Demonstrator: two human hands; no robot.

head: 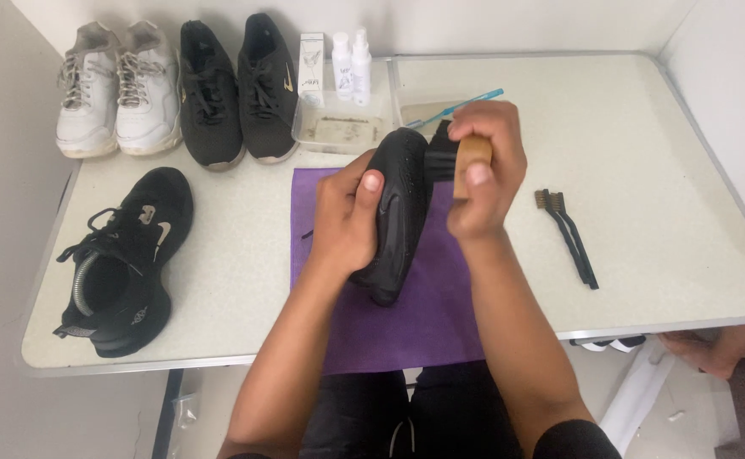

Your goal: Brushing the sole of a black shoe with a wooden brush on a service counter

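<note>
Head view, left hand: your left hand (347, 217) is closed around the black shoe (396, 212), thumb across its side, holding it tilted with the sole turned up and toward you. Keep that firm wrap so the shoe does not twist under the strokes.
Head view, right hand: your right hand (484, 166) is clamped on the wooden-backed brush (461, 157), its dark bristles pressed to the upper end of the shoe. Judged from this grip, short strokes with even pressure will serve best; keep the bristles flat to the surface, not on one edge.
Shoe position: it is lifted above the purple cloth (440, 314), which lies at the near edge of the desk (661, 153). Stay over the cloth so loosened dirt falls on it.
Thumb: your left thumb lies near the bristle path; it may get scraped, so slide it lower if you work down.
Within reach: a pair of slim wire brushes (566, 234) lies to the right; a clear tray (342, 127) and a blue toothbrush (466, 105) sit just behind the shoe, with two white spray bottles (351, 64) beyond.
Other shoes: one black sneaker (126, 263) lies to the left; a black pair (235, 89) and a white pair (117, 85) stand along the back, well apart from your hands.
</note>
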